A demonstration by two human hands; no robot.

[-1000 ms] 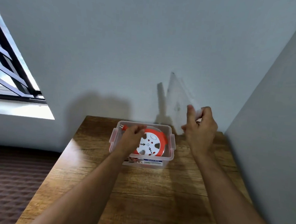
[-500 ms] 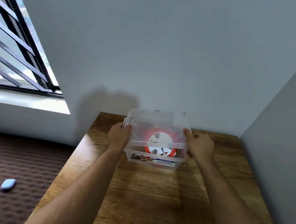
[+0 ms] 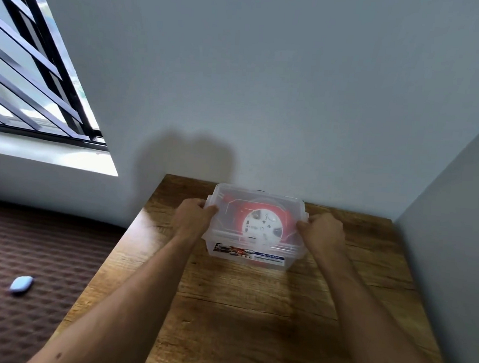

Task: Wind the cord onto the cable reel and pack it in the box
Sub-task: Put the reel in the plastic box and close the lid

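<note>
A clear plastic box [image 3: 249,256] with a printed label stands at the far side of the wooden table [image 3: 253,308]. Its translucent lid [image 3: 260,195] lies flat on top of it. Through the lid I see the orange cable reel [image 3: 262,224] with its white socket face, lying flat inside. My left hand [image 3: 192,219] grips the lid's left edge at the side clip. My right hand [image 3: 323,232] grips the right edge in the same way. The cord itself is blurred behind the lid.
Grey walls close in behind the box and along the table's right side. A barred window [image 3: 34,79] is at the upper left. Left of the table lies a brown quilted surface [image 3: 31,266] with a small light-blue object [image 3: 21,284] on it.
One second ago my right hand held the lid upright beside the open box and my left touched the reel. The lid has since come down onto the box, both hands at its side edges.
</note>
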